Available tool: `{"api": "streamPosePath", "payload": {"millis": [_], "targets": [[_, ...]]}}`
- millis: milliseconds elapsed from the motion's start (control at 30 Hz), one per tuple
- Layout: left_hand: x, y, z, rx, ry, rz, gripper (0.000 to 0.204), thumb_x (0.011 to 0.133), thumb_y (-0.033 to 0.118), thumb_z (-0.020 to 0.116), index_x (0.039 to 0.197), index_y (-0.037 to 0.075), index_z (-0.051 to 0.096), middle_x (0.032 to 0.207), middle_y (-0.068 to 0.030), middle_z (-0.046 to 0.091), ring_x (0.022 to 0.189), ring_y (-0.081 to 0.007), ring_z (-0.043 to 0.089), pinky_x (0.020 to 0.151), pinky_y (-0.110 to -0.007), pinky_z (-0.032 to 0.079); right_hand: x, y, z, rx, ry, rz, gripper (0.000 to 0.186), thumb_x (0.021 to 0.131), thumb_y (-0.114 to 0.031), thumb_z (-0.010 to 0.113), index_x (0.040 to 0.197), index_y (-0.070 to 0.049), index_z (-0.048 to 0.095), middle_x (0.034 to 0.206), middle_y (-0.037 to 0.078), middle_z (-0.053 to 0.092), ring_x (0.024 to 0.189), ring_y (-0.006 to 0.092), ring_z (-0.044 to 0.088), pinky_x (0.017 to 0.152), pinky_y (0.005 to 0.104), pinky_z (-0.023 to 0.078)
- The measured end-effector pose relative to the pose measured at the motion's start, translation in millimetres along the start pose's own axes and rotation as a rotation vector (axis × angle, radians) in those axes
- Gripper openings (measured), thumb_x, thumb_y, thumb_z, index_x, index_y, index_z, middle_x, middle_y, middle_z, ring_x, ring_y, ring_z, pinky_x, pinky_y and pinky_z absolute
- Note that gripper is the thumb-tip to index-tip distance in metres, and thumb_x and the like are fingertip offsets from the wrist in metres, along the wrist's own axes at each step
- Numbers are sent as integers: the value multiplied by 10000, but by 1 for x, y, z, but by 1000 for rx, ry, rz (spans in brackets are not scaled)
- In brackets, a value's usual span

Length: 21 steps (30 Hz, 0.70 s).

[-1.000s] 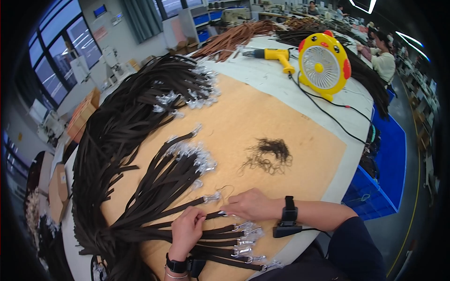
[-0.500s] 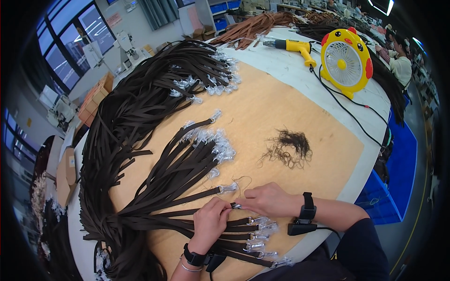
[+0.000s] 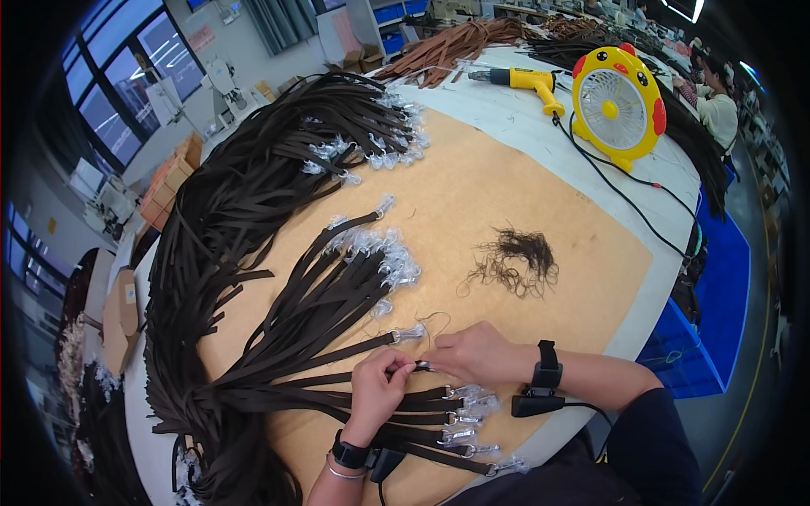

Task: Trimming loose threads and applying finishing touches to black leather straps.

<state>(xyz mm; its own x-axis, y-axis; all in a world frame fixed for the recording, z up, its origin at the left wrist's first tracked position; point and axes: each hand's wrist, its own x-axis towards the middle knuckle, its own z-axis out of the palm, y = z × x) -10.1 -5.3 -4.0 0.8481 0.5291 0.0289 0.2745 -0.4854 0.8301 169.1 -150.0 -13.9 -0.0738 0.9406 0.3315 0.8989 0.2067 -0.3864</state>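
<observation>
My left hand (image 3: pixel 378 392) pinches a dark flat strap near its end. Against it, my right hand (image 3: pixel 474 354) has its fingers closed around the strap's metal clip, of which only a small shiny bit (image 3: pixel 423 365) shows between the hands. Just beyond my fingers lies another strap (image 3: pixel 363 346) with a plastic-wrapped snap hook (image 3: pixel 409 333) and a loose thread by it. Several more straps fan out below my hands, their wrapped hooks (image 3: pixel 460 433) pointing right. Farther off rests a bunch of straps (image 3: pixel 329 295) with clustered wrapped hooks (image 3: pixel 396 257).
A large heap of dark straps (image 3: pixel 228 185) covers the table's left side. A tangle of dark thread clippings (image 3: pixel 519 260) lies on the tan board (image 3: pixel 582 295). Beyond are a yellow heat gun (image 3: pixel 533 82), a yellow fan (image 3: pixel 616 110) and their cords. A blue bin (image 3: pixel 688 354) stands at right.
My left hand has turned slightly, its fingers lifting a little. Both hands stay together at the strap's end. The whole view has shifted slightly.
</observation>
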Motion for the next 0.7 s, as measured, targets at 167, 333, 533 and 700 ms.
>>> {"api": "streamPosePath", "payload": {"millis": [167,333,533,700], "targets": [[14,0,-20,-125,29,-124,24,913,-23,675,934,-34,670,817,-23,669,696,-75,649,655,-213,535,-3,-2,-10,213,-6,267,273,854,-362,731,993,-128,708,842,55,693,719,265,687,594,388,514],[57,23,-20,32,-21,237,150,850,-36,679,998,-13,687,904,-100,681,790,-222,682,718,-319,546,-3,-1,-19,214,-178,381,262,809,-337,725,941,-114,689,829,98,703,792,315,695,670,460,518],[43,46,-30,472,168,418,382,779,-1,737,1152,68,694,1164,-83,621,1065,-304,583,924,-385,469,-12,3,-17,256,32,284,194,789,-259,716,887,-98,669,774,79,683,709,301,675,616,419,508],[9,34,-32,546,11,427,294,739,86,786,1022,78,704,1048,-59,613,961,-283,585,855,-395,468,-14,5,-18,115,81,165,221,782,-206,715,934,-93,601,835,75,657,723,300,679,606,425,513]]}}
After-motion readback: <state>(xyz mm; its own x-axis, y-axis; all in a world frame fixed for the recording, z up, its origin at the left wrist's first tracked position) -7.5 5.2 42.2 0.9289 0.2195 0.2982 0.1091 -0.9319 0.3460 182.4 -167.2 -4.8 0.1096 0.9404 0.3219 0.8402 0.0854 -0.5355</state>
